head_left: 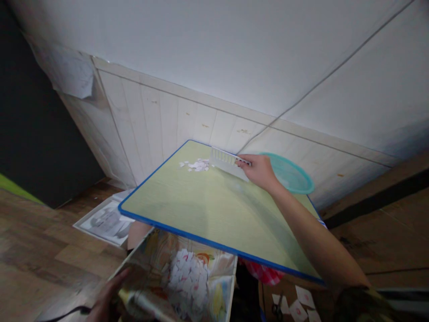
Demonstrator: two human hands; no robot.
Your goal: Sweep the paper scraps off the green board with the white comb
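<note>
My right hand (259, 170) grips a flat white slotted plastic piece (229, 164), held on edge over the far part of the table (187, 201), which has a yellow-green top and blue rim. Just left of the piece lies a small heap of white paper scraps (200, 165). Below the near table edge, a box (233, 279) with a patterned lining holds a larger pile of paper scraps (189, 277). At the lower left, my left hand (109, 293) is closed at the box's left rim; it is dim and partly cut off by the frame.
A turquoise round basin (291, 172) stands at the table's far right corner. On the floor at left is a white open box (103, 221). Scissors (277, 308) and printed paper squares (303, 297) lie at lower right. A cable (301, 98) runs down the wall behind.
</note>
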